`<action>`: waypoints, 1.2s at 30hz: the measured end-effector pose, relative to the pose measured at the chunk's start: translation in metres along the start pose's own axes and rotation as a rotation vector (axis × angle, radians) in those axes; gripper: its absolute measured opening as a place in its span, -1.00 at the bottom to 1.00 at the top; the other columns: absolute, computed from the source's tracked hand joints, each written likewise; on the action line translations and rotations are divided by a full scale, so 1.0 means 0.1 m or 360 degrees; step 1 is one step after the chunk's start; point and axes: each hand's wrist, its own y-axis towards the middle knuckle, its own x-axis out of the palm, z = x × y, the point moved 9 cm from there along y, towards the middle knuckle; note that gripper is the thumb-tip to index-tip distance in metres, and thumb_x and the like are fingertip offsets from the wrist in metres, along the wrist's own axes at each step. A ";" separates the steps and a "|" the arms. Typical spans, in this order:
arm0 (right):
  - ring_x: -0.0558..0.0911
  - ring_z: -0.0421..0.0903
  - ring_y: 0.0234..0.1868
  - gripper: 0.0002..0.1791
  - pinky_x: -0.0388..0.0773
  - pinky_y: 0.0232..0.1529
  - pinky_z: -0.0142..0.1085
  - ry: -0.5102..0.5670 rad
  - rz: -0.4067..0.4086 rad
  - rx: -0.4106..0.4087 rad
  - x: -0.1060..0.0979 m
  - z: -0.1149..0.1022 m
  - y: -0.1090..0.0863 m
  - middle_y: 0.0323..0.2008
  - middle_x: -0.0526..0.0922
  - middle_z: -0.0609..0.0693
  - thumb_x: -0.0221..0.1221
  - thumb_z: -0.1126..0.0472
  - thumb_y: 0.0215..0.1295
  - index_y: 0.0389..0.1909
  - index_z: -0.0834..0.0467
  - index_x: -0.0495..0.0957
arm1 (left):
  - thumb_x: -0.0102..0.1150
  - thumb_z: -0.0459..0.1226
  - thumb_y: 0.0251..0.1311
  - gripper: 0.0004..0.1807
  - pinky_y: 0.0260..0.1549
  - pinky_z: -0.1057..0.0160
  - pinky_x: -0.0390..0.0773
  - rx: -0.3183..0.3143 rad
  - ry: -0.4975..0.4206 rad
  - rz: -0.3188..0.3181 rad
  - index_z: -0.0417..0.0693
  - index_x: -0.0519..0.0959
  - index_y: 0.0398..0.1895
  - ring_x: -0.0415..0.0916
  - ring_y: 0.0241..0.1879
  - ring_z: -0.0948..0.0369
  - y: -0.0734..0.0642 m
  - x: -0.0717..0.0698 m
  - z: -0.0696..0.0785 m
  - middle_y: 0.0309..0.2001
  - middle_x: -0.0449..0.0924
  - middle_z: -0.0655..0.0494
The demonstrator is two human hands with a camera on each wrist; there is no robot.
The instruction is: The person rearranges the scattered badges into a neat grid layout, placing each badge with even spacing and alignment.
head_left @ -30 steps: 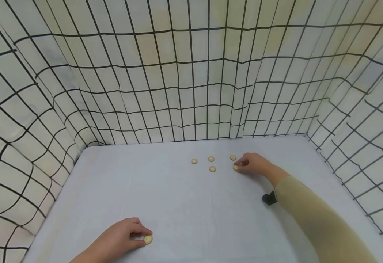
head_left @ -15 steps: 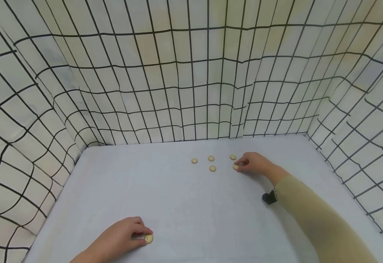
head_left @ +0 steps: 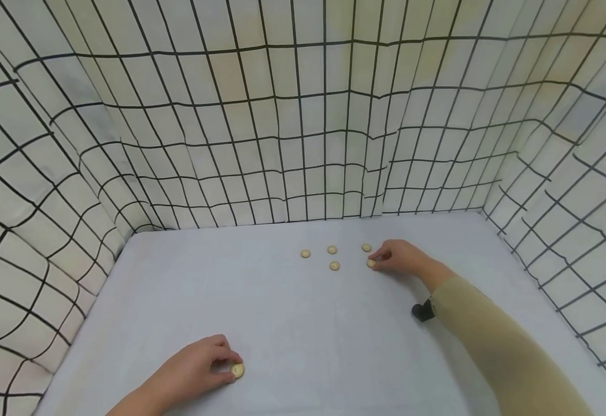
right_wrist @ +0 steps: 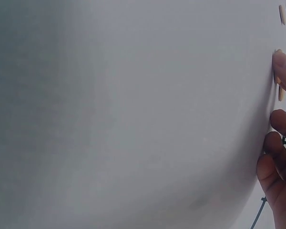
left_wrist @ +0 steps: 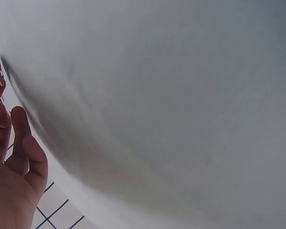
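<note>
In the head view my left hand (head_left: 196,367) pinches a round, pale-yellow wooden button (head_left: 237,370) between thumb and fingertips, low over the near left of the table. My right hand (head_left: 402,257) is at the far right, thumb and forefinger on another such button (head_left: 371,263). Just behind that one lies a button (head_left: 366,247). To its left are a button (head_left: 335,266), a button (head_left: 332,249) and a button (head_left: 305,253), all flat on the cloth. The left wrist view catches the left hand (left_wrist: 19,162) at its edge; the right wrist view, the right hand (right_wrist: 281,157).
White cloth covers the table (head_left: 282,312). White walls with a black grid (head_left: 303,144) enclose its back and both sides. A small black device (head_left: 422,311) sticks out at the right wrist, beside the beige sleeve (head_left: 495,335).
My left hand has moved slightly away from me and to the right with its button. The right hand stays at its button. The head view has shifted a little.
</note>
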 end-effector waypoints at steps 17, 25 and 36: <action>0.48 -0.10 -0.23 -0.69 0.43 -0.19 -0.22 -0.0001 -0.0007 -0.0010 0.01 0.01 0.03 -0.32 0.59 -0.11 0.40 0.03 0.17 -0.06 -0.02 0.75 | 0.49 -0.16 0.05 -0.80 -0.31 0.29 0.43 -0.0117 0.0229 0.0205 0.23 0.75 -0.23 0.37 -0.34 0.36 0.69 -0.28 0.12 -0.40 0.41 0.42; 0.48 -0.11 -0.24 -0.67 0.42 -0.19 -0.23 -0.0016 -0.0010 0.0012 0.00 0.04 0.04 -0.32 0.59 -0.11 0.40 0.01 0.17 -0.03 -0.03 0.74 | 0.46 -0.16 0.08 -0.81 -0.26 0.22 0.42 -0.0200 0.0179 0.0170 0.23 0.75 -0.20 0.36 -0.33 0.30 1.25 -0.33 0.15 -0.40 0.43 0.34; 0.48 -0.13 -0.24 -0.69 0.45 -0.17 -0.23 -0.0005 0.0009 -0.0033 0.01 0.06 0.04 -0.30 0.59 -0.13 0.39 0.04 0.20 -0.03 -0.02 0.74 | 0.36 -0.17 0.18 -0.80 -0.30 0.20 0.35 -0.0249 0.0181 0.0118 0.16 0.74 -0.11 0.35 -0.33 0.21 1.91 -0.41 0.14 -0.39 0.44 0.17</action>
